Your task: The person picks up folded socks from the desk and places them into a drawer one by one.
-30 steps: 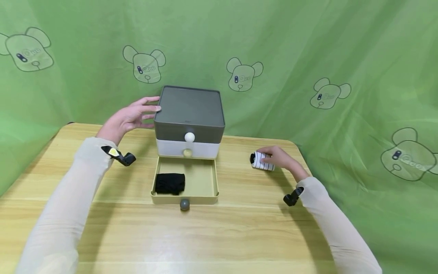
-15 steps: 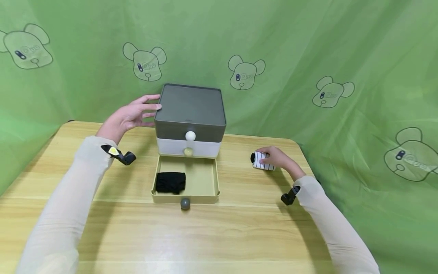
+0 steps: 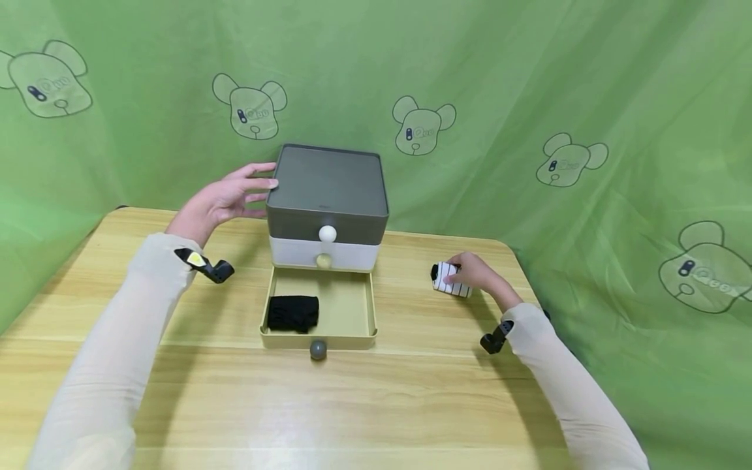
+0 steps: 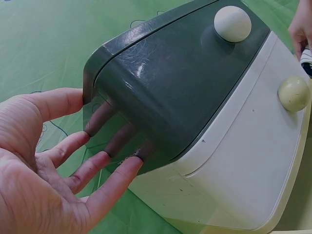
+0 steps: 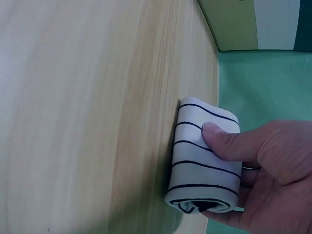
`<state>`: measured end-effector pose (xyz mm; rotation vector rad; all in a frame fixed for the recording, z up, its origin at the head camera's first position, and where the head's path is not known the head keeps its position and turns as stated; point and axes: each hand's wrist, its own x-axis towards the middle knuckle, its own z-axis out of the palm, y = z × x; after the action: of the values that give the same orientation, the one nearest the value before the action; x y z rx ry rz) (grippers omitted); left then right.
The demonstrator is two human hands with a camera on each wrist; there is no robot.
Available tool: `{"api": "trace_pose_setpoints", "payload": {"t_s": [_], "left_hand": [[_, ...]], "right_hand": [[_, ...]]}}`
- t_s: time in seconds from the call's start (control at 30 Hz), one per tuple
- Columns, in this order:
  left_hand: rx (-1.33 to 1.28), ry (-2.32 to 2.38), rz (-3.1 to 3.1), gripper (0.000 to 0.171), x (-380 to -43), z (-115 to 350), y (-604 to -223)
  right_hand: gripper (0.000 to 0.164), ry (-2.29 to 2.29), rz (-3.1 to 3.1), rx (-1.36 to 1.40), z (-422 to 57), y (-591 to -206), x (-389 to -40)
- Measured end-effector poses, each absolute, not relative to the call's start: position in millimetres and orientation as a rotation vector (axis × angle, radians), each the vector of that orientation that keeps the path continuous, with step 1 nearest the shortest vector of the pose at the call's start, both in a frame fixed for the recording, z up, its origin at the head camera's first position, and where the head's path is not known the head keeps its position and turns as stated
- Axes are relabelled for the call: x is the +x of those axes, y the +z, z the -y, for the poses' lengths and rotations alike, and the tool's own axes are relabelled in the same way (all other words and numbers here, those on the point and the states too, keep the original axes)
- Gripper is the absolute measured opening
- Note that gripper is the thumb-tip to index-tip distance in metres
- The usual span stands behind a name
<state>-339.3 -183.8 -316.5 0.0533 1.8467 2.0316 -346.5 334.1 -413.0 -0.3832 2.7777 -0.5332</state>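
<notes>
On the left side of the drawer box (image 3: 329,179), my left hand (image 3: 220,202) rests its extended fingertips against the dark grey top tier. In the left wrist view the thumb (image 4: 58,103) touches the upper edge, with the other fingers on the side wall. My right hand (image 3: 477,271) holds a rolled white cloth with black stripes (image 5: 202,165) at the table's right side, thumb on one face and fingers behind it. The bottom beige drawer (image 3: 346,307) is pulled out, and a folded black cloth (image 3: 292,313) lies in its left half.
White and beige knobs mark the closed upper drawers; a grey knob (image 3: 318,350) is on the pulled-out one. Everything stands on a wooden table (image 3: 376,405). A green curtain (image 3: 470,65) with bear-head drawings hangs behind and to the right.
The striped roll has tilted slightly in my right hand, and the right wrist has shifted a little left. My left hand stays on the box. The head view has shifted slightly.
</notes>
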Motion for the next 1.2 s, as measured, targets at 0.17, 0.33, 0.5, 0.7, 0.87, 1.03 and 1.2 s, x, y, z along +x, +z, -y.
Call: {"api": "trace_pose_setpoints", "payload": {"t_s": [0.17,0.33,0.5,0.7,0.87,1.03,1.2], "left_hand": [[0.061,2.032,-1.843,0.074,-339,183,-316],[0.074,2.023,-1.85,0.074,-337,183,-315],[0.073,2.028,-1.845,0.074,-339,183,-316],[0.074,2.031,-1.85,0.074,-339,183,-317],[0.075,2.033,-1.844,0.074,-339,183,-316],[0.065,2.036,-1.844,0.074,-338,183,-316],[0.063,2.034,-1.843,0.075,-336,183,-316]], "right_hand": [[0.045,-0.545,-2.777,-0.375,-336,-414,-346],[0.043,-0.54,-2.786,-0.395,-335,-414,-345],[0.042,-0.551,-2.783,-0.399,-334,-414,-342],[0.039,-0.669,-2.723,-0.383,-333,-414,-340],[0.035,-0.75,-2.668,-0.373,-330,-414,-338],[0.035,-0.757,-2.671,-0.384,-326,-413,-337],[0.036,-0.796,-2.662,-0.393,-323,-414,-334]]}}
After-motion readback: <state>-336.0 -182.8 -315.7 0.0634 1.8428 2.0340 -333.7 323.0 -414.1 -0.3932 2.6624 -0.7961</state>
